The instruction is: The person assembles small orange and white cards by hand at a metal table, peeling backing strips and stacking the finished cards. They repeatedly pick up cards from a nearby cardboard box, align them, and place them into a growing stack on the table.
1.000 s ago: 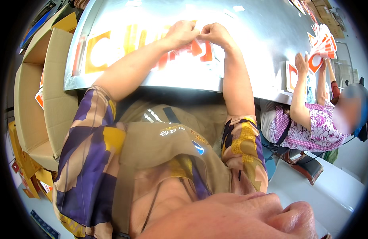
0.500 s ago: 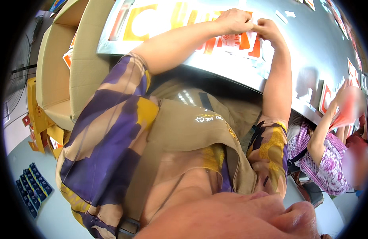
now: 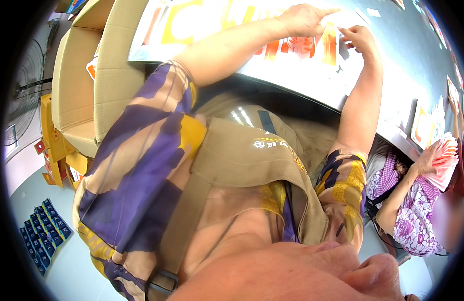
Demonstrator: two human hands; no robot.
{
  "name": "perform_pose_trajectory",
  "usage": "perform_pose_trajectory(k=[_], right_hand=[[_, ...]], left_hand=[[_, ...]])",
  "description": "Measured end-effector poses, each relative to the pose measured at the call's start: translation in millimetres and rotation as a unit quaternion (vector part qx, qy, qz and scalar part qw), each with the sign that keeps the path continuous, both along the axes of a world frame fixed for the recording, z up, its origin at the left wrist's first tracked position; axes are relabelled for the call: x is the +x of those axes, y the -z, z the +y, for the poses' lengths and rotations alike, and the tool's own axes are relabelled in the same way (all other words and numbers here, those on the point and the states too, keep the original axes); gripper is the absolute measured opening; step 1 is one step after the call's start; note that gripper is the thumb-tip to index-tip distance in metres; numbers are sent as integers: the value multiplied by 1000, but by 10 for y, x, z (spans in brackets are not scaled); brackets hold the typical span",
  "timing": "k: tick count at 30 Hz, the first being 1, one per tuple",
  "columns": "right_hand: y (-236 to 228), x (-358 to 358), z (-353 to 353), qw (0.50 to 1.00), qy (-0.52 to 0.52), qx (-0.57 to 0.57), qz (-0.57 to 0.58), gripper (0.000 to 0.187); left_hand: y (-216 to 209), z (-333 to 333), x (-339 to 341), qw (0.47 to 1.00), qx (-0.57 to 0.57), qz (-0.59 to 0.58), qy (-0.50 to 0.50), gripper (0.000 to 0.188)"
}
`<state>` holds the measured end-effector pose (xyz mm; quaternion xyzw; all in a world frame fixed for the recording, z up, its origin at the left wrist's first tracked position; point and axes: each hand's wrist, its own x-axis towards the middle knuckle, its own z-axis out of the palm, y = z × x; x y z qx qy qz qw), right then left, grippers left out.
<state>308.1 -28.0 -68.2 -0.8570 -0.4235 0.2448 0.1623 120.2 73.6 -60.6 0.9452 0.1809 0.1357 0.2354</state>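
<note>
On the shiny metal table point(image 3: 287, 75) lies a row of red, orange and white printed paper pieces point(image 3: 302, 46), partly washed out by glare. Over their far edge is my left hand point(image 3: 303, 20), its index finger stretched out to the right and nothing visible in it. Just right of the pieces, my right hand point(image 3: 361, 39) has its index finger reaching left and the other fingers loosely bent and apart. A small gap separates the two hands. My left hand and forearm hide part of the papers.
An open cardboard box point(image 3: 116, 75) stands against the table's left end. At the right, a co-worker holds a fan of red-and-white papers point(image 3: 442, 163). A yellow carton point(image 3: 54, 145) and a dark blue sheet point(image 3: 45, 236) are at the lower left, a fan point(image 3: 24, 90) above.
My hands, close together over the papers before, have moved apart, the right one shifting right. My left index finger has straightened. The co-worker's hand and papers are lower.
</note>
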Motion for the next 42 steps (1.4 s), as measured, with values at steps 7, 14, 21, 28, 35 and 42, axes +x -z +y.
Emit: perform_pose_trajectory(k=[7,14,21,28,35,42], right_hand=[[262,-52,39,995,-48,-18,85,31],[102,-232,-23,980,-61,31,185,23],[-86,-414,-90,936,-109,81,324,27],[-123,-453,-107,932,-132,86,325,28],[-54,-360,-35,982,-2,169,84,33],[272,-282,139,961,-2,51,-273,44]], left_hand=[[-20,-51,-11,947,125,290,51,22],[-82,-17,-121,945,103,308,30,23],[111,272,-264,933,-308,185,31,47],[-74,123,-325,874,-473,110,-11,38],[-31,53,-260,879,-463,111,-10,28],[124,-20,-187,875,-476,86,-8,24]])
